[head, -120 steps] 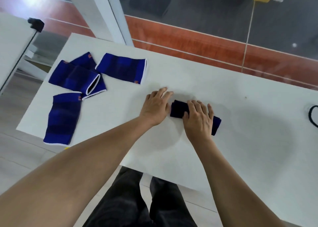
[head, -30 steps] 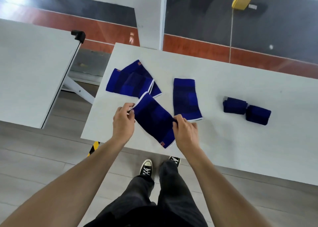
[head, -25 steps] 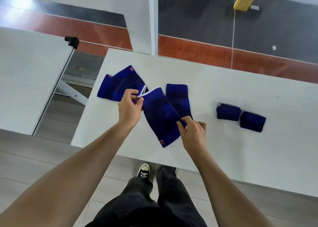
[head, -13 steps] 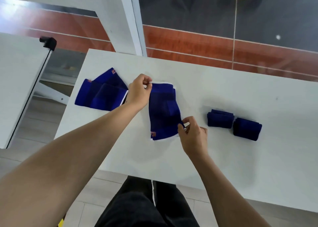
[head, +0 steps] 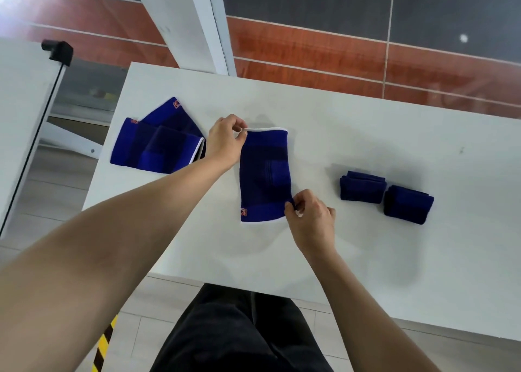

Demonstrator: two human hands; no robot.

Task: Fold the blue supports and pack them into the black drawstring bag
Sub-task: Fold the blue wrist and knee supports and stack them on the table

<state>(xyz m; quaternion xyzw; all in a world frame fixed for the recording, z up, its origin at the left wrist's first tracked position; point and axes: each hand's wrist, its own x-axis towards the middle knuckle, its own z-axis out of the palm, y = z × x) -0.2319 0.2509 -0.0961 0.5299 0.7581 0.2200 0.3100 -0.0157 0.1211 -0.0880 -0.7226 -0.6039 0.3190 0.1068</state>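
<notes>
A blue support [head: 263,174] with white edges lies flat and upright in front of me on the white table [head: 366,259]. It seems to rest on top of another one. My left hand [head: 225,142] pinches its far left corner. My right hand [head: 311,219] pinches its near right corner. Two more flat blue supports [head: 158,146] lie overlapped at the table's left end. Two folded supports [head: 362,186] [head: 408,204] sit side by side to the right. The black drawstring bag is out of view.
A second white table [head: 19,112] with a black clamp [head: 57,52] stands to the left across a gap. The near table edge runs just above my dark trousers [head: 239,332]. Red and dark floor lies beyond the far edge.
I lifted a flat support from the left pile, carried it right and laid it down over the one in front of me. Both hands still pinch its corners. The view shifted.
</notes>
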